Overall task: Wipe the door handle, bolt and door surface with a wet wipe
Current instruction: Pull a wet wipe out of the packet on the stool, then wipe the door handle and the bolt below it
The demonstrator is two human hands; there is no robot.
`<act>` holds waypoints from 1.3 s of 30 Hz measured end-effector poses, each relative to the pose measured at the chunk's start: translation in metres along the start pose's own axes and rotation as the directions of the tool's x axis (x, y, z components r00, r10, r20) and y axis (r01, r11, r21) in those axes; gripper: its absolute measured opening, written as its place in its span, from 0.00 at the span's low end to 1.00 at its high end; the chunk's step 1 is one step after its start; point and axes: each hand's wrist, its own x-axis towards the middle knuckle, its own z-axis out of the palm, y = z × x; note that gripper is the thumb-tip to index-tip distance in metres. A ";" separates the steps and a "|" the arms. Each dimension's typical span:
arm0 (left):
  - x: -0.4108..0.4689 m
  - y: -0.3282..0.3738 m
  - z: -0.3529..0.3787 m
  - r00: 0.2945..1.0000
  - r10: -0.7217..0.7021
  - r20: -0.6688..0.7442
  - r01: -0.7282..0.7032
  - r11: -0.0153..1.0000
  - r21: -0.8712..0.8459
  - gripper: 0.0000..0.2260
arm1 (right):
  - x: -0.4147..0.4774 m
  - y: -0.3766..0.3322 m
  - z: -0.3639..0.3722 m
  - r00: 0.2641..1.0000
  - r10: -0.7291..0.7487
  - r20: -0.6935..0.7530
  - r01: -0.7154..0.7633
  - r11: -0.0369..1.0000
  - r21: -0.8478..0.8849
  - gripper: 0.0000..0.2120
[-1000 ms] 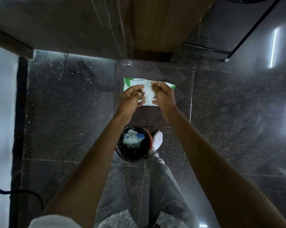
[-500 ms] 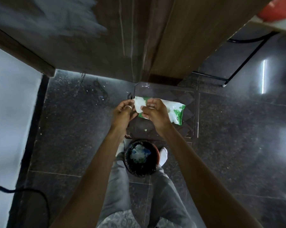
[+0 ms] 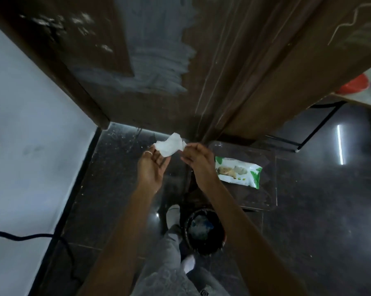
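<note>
The door (image 3: 212, 86) bears a broad damp-looking smear (image 3: 159, 67), so part of its surface seems wiped; handle and bolt are out of view. The left hand (image 3: 151, 169) and right hand (image 3: 198, 161) pinch a crumpled wet wipe (image 3: 169, 146) between them, low before the door.

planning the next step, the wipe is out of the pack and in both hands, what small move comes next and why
Probably draw the hands apart to spread the wet wipe. It is bunched, pinched between the left hand and right hand low before the door, the pack laid aside. Spread flat, it should cover more surface; handle and bolt are out of view.
</note>
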 end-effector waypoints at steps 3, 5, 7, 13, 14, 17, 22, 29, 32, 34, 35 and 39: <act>-0.013 0.023 -0.009 1.000 0.002 0.026 -0.001 1.000 -0.026 0.12 | -0.017 -0.003 0.026 0.999 -0.023 0.048 0.019 0.997 0.073 0.08; -0.020 0.033 -0.014 0.999 0.021 0.035 -0.024 0.996 0.090 0.12 | -0.025 -0.004 0.041 0.998 -0.024 0.061 0.016 0.992 0.127 0.07; -0.031 0.038 -0.021 0.988 0.133 0.080 -0.152 0.929 0.337 0.12 | -0.037 -0.002 0.054 0.998 -0.040 0.054 0.031 0.988 0.151 0.07; -0.080 0.056 -0.062 0.841 0.466 0.274 -0.526 0.590 0.612 0.14 | -0.095 0.014 0.082 0.995 -0.097 -0.005 0.097 0.985 0.140 0.12; -0.089 0.060 -0.072 0.821 0.465 0.332 -0.560 0.538 0.630 0.14 | -0.106 0.016 0.087 0.995 -0.099 -0.010 0.100 0.985 0.143 0.12; -0.112 0.073 -0.097 0.797 0.403 0.449 -0.601 0.467 0.648 0.13 | -0.132 0.020 0.102 0.992 -0.128 0.024 0.124 0.984 0.126 0.10; -0.138 0.106 -0.125 0.810 0.368 0.458 -0.584 0.585 0.563 0.09 | -0.160 0.020 0.137 0.990 -0.138 0.018 0.137 0.989 0.049 0.10; -0.138 0.174 -0.154 0.854 0.384 0.351 -0.516 0.716 0.470 0.07 | -0.152 0.015 0.207 0.990 -0.137 0.042 0.137 0.990 -0.009 0.12; -0.119 0.206 -0.168 0.869 0.387 0.309 -0.492 0.743 0.454 0.05 | -0.142 0.016 0.244 0.987 -0.141 0.075 0.143 0.989 -0.025 0.13; -0.105 0.232 -0.179 0.866 0.394 0.307 -0.497 0.745 0.445 0.07 | -0.132 0.017 0.273 0.986 -0.147 0.079 0.150 0.988 -0.031 0.14; -0.097 0.243 -0.184 0.863 0.398 0.311 -0.503 0.739 0.448 0.08 | -0.128 0.017 0.286 0.986 -0.143 0.086 0.145 0.989 -0.025 0.15; -0.061 0.301 -0.202 0.846 0.417 0.333 -0.533 0.690 0.489 0.15 | -0.110 0.018 0.345 0.986 -0.107 0.124 0.104 0.994 0.030 0.21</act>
